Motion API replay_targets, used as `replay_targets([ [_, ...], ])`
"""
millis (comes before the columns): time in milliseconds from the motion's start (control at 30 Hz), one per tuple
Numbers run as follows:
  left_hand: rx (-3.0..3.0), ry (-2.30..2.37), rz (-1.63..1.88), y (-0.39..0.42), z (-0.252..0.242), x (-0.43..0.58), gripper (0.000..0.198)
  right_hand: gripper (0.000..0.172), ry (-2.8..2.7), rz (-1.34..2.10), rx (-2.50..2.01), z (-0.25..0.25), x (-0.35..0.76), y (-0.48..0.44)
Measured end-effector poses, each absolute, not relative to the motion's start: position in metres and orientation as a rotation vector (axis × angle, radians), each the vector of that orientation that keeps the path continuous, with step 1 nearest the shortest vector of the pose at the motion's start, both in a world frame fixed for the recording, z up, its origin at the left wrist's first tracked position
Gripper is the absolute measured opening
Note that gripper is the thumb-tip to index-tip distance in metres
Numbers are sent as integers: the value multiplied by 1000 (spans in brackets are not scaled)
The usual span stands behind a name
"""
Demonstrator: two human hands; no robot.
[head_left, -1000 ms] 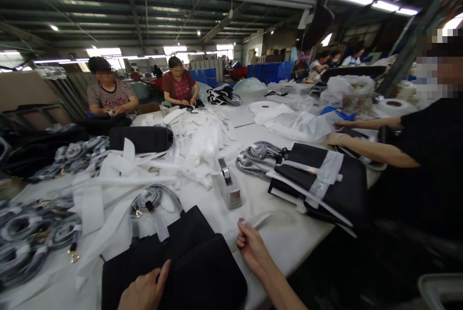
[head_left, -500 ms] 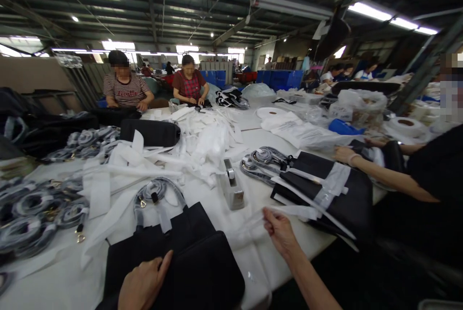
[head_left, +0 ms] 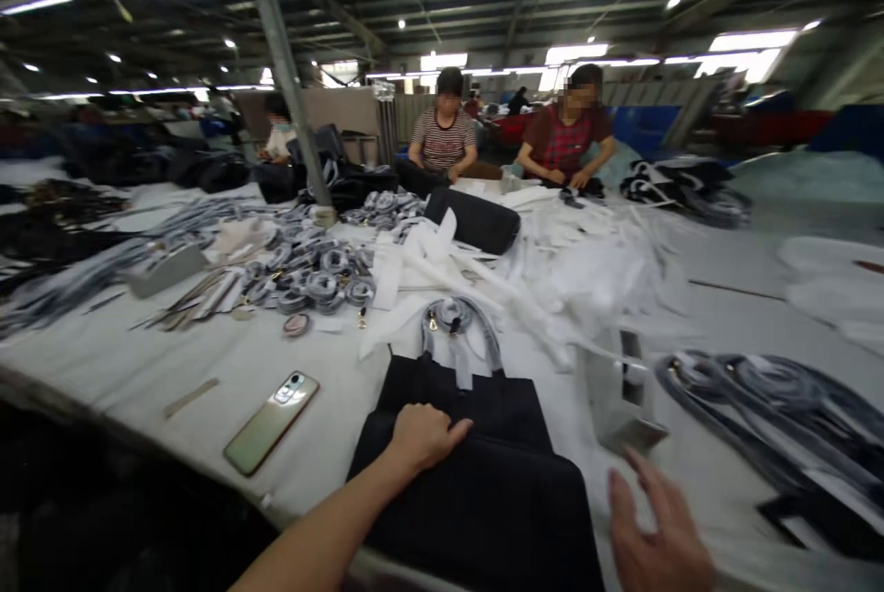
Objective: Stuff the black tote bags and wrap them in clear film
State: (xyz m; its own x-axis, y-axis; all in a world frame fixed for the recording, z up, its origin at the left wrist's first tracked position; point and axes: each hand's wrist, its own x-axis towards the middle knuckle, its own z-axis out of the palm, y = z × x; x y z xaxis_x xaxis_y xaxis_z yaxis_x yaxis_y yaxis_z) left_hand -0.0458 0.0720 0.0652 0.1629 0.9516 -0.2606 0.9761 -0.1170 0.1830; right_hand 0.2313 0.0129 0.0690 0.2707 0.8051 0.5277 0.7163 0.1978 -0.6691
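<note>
A black handbag [head_left: 476, 500] lies flat at the table's near edge, its wrapped strap and handles [head_left: 492, 334] stretched out beyond it. My left hand [head_left: 424, 435] rests on the middle of the bag, fingers curled over the upper edge of its front part and thumb pointing right. To the right of the bag, my right hand [head_left: 656, 528] is slightly blurred, with its fingers apart and nothing in them. Just beyond those fingertips stands a grey tape dispenser [head_left: 625, 399]. Part of another black bag with coiled, wrapped straps [head_left: 766, 389] lies at the right.
A phone [head_left: 273, 422] lies left of the bag, near the table edge. Piled coiled straps [head_left: 324, 274], white sheets [head_left: 594, 270] and a black pouch-like case [head_left: 476, 219] lie farther back. A metal post [head_left: 294, 86] rises at left. Two people sit across the table.
My view has swung left. My right hand has let go of the white strip by the other bag and come over near the tape dispenser. My left hand stays on the handbag.
</note>
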Motion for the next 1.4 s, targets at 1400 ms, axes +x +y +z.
replay_targets([
  [1400, 1697, 2565, 58, 4, 86, -354, 37, 41, -2422, -147, -1217, 16, 127, 40],
])
